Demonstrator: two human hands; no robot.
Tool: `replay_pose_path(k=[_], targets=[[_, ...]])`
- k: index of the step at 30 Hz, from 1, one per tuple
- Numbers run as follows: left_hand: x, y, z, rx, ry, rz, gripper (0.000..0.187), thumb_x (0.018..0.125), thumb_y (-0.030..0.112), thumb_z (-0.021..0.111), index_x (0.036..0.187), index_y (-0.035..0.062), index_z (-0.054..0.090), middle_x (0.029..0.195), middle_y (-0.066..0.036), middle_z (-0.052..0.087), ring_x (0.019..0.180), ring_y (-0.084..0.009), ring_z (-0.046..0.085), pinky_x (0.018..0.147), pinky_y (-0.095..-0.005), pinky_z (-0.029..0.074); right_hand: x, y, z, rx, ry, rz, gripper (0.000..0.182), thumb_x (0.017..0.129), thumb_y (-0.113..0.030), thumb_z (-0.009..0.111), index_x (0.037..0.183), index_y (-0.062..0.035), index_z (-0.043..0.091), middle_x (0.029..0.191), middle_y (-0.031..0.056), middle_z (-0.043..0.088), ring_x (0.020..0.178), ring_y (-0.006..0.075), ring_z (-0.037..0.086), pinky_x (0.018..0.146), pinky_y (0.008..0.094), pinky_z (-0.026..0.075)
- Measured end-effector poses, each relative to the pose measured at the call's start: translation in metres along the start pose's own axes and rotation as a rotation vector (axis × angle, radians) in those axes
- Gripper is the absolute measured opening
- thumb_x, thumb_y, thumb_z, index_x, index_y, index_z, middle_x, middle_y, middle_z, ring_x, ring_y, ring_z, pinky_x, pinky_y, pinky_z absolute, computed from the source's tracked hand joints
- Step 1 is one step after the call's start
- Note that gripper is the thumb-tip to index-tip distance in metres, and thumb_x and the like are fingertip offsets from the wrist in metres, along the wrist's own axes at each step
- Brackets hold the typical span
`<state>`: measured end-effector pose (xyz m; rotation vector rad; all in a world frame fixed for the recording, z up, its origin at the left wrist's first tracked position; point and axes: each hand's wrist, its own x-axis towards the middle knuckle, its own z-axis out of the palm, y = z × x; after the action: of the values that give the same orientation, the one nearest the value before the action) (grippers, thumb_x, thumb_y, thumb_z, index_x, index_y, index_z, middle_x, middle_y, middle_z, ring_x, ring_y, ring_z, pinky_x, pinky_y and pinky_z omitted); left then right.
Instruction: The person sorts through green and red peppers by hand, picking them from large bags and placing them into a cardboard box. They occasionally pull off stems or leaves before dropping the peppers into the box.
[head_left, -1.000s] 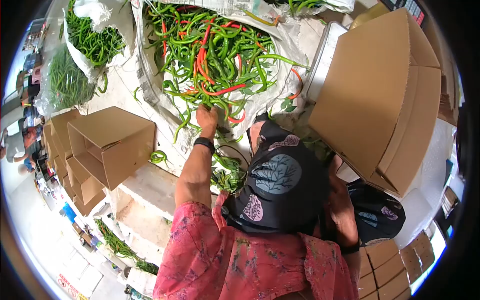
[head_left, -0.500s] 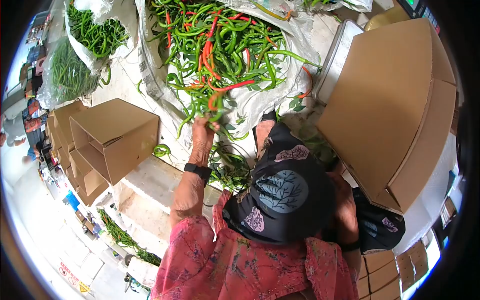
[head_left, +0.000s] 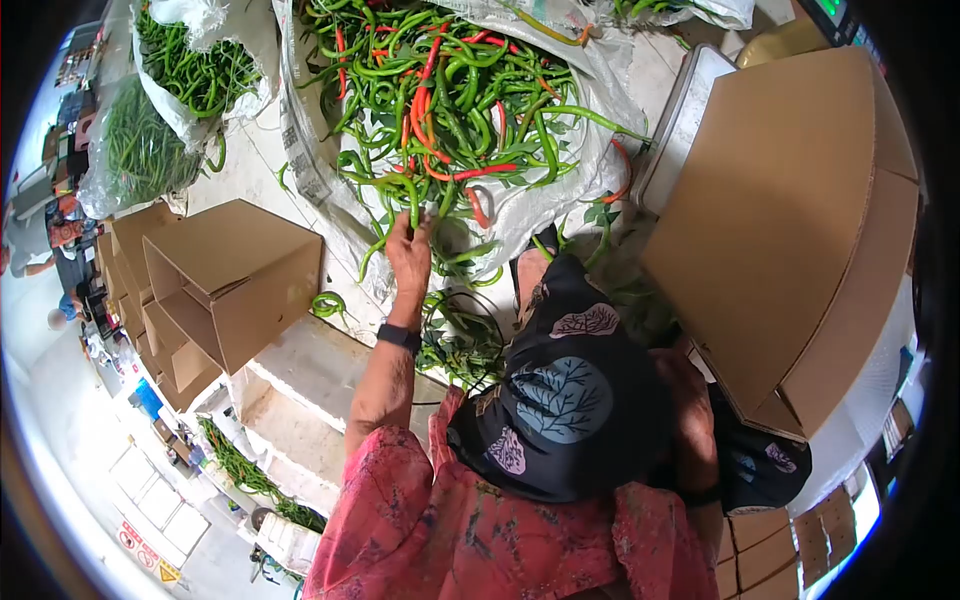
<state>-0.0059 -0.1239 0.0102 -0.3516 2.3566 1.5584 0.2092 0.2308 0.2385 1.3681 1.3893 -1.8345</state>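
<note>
My left hand (head_left: 410,245) reaches up from the pink sleeve, its fingers closed on the lower end of a curved green chili (head_left: 412,192). It is at the near edge of a big pile of green and red chilies (head_left: 470,85) on an opened white plastic sack (head_left: 600,95). Just right of the hand a red chili (head_left: 478,208) shows slightly blurred. My right forearm is partly visible beside the patterned black hat (head_left: 560,400); the right hand is hidden. Loose green stems and leaves (head_left: 460,340) lie below the sack.
A large cardboard box (head_left: 770,220) stands at the right beside a metal-edged tray (head_left: 685,120). Open cardboard boxes (head_left: 245,280) stand at the left, near a green chili (head_left: 328,304). Bags of green chilies (head_left: 200,75) are at the upper left. Other people are in the far left background.
My left hand has moved slightly, and a green chili now rises from its fingers. The blurred red chili formerly just above the hand is gone; one now shows to its right.
</note>
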Motion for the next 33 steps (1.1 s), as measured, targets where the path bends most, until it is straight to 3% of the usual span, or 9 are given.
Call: replay_pose_path(k=[5,7,13,16,18,21,23,27,33], targets=[[0.041,-0.027,0.023,0.312,0.121,0.366,0.041,0.082,0.014,0.070,0.115,-0.0042,0.055,0.109,-0.016,0.062,0.097,-0.0262,0.061,0.084,-0.0360,0.048,0.013,0.015,-0.007,-0.022,-0.043,-0.040,0.027,0.097,-0.021,0.054,0.116,-0.0032,0.058,0.102,0.0062,0.064,0.091,0.0126,0.057,0.081,0.0285,0.045],[0.046,-0.031,0.039,0.608,0.087,0.431,0.075,0.068,0.019,0.081,0.129,-0.0032,0.044,0.108,-0.025,0.058,0.095,-0.0412,0.058,0.082,-0.0467,0.047,0.011,0.012,-0.004,-0.074,-0.036,-0.052,0.026,0.097,-0.020,0.053,0.117,-0.0029,0.059,0.101,0.0063,0.064,0.091,0.0128,0.057,0.081,0.0284,0.045],[0.051,-0.013,0.020,0.902,-0.155,0.238,0.094,0.057,0.033,0.088,0.134,0.0048,0.041,0.114,-0.022,0.054,0.103,-0.0420,0.052,0.087,-0.0482,0.046,0.022,0.028,-0.011,0.024,-0.075,-0.038,0.028,0.096,-0.020,0.053,0.118,-0.0019,0.059,0.100,0.0068,0.064,0.091,0.0133,0.057,0.079,0.0282,0.045],[0.071,-0.029,0.011,1.005,-0.108,0.297,0.079,0.060,0.029,0.086,0.127,0.0061,0.051,0.111,-0.021,0.058,0.099,-0.0400,0.055,0.086,-0.0473,0.047,0.019,0.014,0.002,0.033,-0.107,-0.093,0.029,0.096,-0.020,0.054,0.117,-0.0016,0.059,0.099,0.0067,0.063,0.090,0.0134,0.057,0.079,0.0283,0.045],[0.095,-0.065,0.011,0.449,-0.176,0.210,0.055,0.067,0.021,0.079,0.115,0.0036,0.059,0.099,-0.018,0.064,0.091,-0.0335,0.062,0.082,-0.0421,0.049,0.016,0.000,0.010,-0.086,-0.089,-0.143,0.029,0.095,-0.020,0.054,0.116,-0.0014,0.059,0.098,0.0067,0.063,0.090,0.0135,0.057,0.079,0.0285,0.045],[0.071,0.021,-0.006,0.079,-0.254,0.172,0.037,0.076,0.012,0.064,0.110,-0.0004,0.060,0.085,-0.015,0.066,0.075,-0.0227,0.062,0.073,-0.0320,0.049,0.017,0.003,0.008,-0.268,-0.089,-0.181,0.027,0.095,-0.020,0.054,0.114,-0.0014,0.060,0.095,0.0065,0.063,0.088,0.0134,0.057,0.078,0.0280,0.045],[0.044,0.045,-0.031,0.208,-0.322,0.185,0.034,0.080,0.003,0.059,0.114,-0.0004,0.059,0.095,-0.009,0.065,0.088,-0.0156,0.059,0.080,-0.0279,0.047,0.027,0.021,0.003,0.129,-0.052,-0.019,0.026,0.096,-0.019,0.054,0.113,-0.0016,0.061,0.092,0.0060,0.063,0.085,0.0125,0.057,0.077,0.0270,0.045],[0.005,0.015,-0.052,0.651,-0.485,0.478,0.047,0.070,-0.001,0.056,0.116,0.0074,0.061,0.099,-0.014,0.059,0.092,-0.0353,0.055,0.085,-0.0389,0.047,0.029,0.015,0.007,0.142,-0.018,0.079,0.025,0.096,-0.018,0.054,0.114,-0.0017,0.061,0.092,0.0053,0.064,0.083,0.0114,0.056,0.077,0.0262,0.045],[-0.005,-0.024,-0.012,1.142,-0.199,0.658,0.045,0.073,0.006,0.061,0.118,0.0094,0.059,0.117,-0.012,0.055,0.107,-0.0322,0.049,0.090,-0.0422,0.041,0.026,0.006,0.014,-0.169,-0.004,-0.043,0.025,0.096,-0.017,0.055,0.114,-0.0011,0.061,0.092,0.0044,0.064,0.084,0.0108,0.056,0.076,0.0261,0.045]])
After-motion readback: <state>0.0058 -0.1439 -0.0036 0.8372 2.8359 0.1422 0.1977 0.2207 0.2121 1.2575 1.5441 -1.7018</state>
